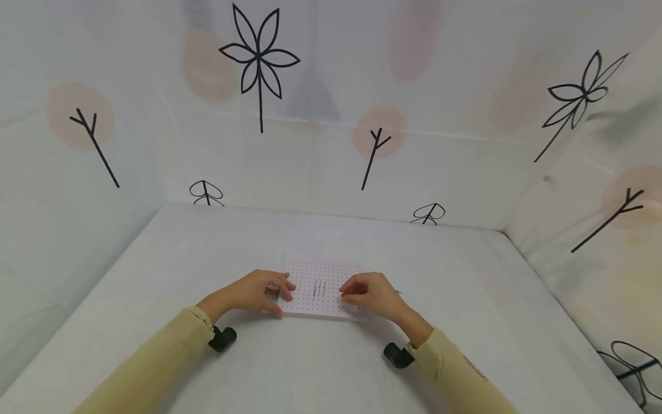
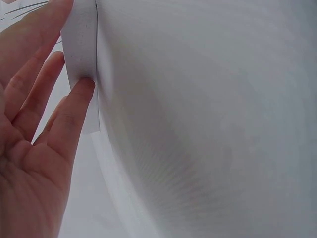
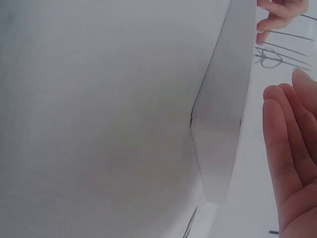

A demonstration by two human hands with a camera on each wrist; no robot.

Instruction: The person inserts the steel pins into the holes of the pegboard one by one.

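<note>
A white pegboard (image 1: pixel 305 307) with rows of small holes lies flat on the table. Three thin upright pins (image 1: pixel 319 287) stand near its middle. At the board's left end, my left hand (image 1: pixel 258 292) grips the edge: the thumb (image 2: pixel 81 96) presses the side wall and the fingers reach over the top. My right hand (image 1: pixel 369 294) hovers over the board's right part, fingers bent a little, thumb close to the fingertips. The right wrist view shows a gap between thumb and fingers (image 3: pixel 277 134), with nothing seen held there.
A thin dark pointed thing (image 3: pixel 190 222) lies right of the board, mostly hidden behind my right hand in the head view. The white table (image 1: pixel 310 368) surrounds the board. Behind it hangs a pale cloth wall (image 1: pixel 320 172) with drawn plants.
</note>
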